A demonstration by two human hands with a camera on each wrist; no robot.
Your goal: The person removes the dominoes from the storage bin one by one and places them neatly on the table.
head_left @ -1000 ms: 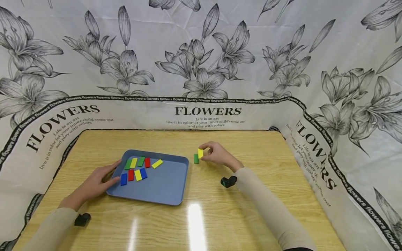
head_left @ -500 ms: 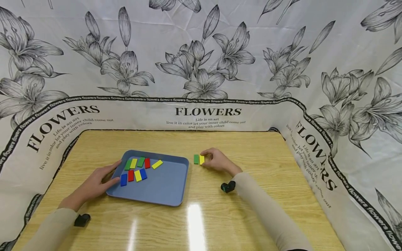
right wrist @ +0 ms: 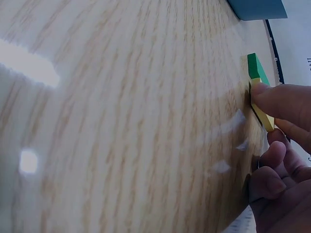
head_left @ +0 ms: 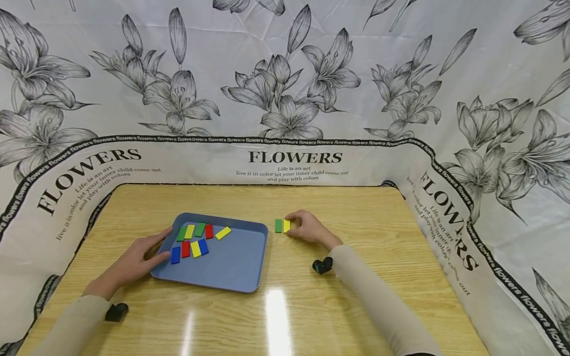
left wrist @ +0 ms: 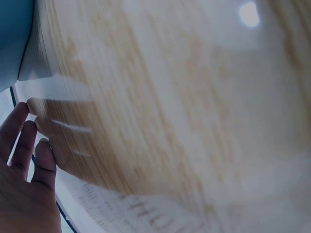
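A yellow block (head_left: 287,226) lies toward the table's (head_left: 356,212) far edge, pinched between the thumb and fingers of the right hand (head_left: 310,228). A green block (head_left: 278,226) touches its left side. Left of both, a blue tray (head_left: 231,267) holds nine small blocks (head_left: 185,248) (three yellow, two green, two red, two blue), mostly toward its far-left corner. The left hand (head_left: 138,256), thumb and fingers spread wide, touches the tray's left edge.
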